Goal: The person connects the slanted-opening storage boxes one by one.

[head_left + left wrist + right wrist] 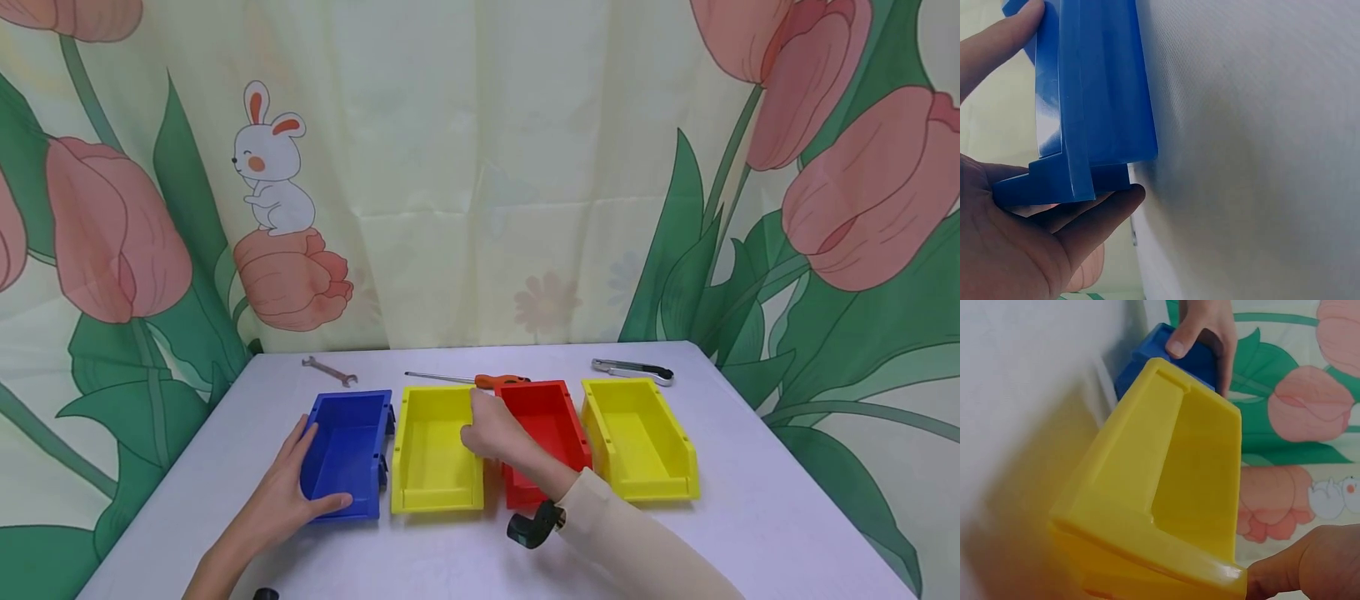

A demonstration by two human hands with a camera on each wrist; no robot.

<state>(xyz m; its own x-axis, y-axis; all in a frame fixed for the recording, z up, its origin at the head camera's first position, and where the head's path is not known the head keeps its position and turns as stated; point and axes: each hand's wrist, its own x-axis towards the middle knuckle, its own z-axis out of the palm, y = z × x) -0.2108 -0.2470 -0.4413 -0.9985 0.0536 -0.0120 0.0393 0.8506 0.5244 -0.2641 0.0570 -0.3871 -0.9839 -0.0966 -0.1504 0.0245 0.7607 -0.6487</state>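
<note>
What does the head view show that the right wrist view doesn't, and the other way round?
Only the head view shows the red bin, the right yellow bin, the orange-handled screwdriver, the wrench and a black-and-silver tool.

Only the right wrist view shows the outer right wall of the left yellow bin, below its rim.

Both show that bin, the blue bin, the left hand, at least part of the right hand, and the curtain printed with tulips and a rabbit.
</note>
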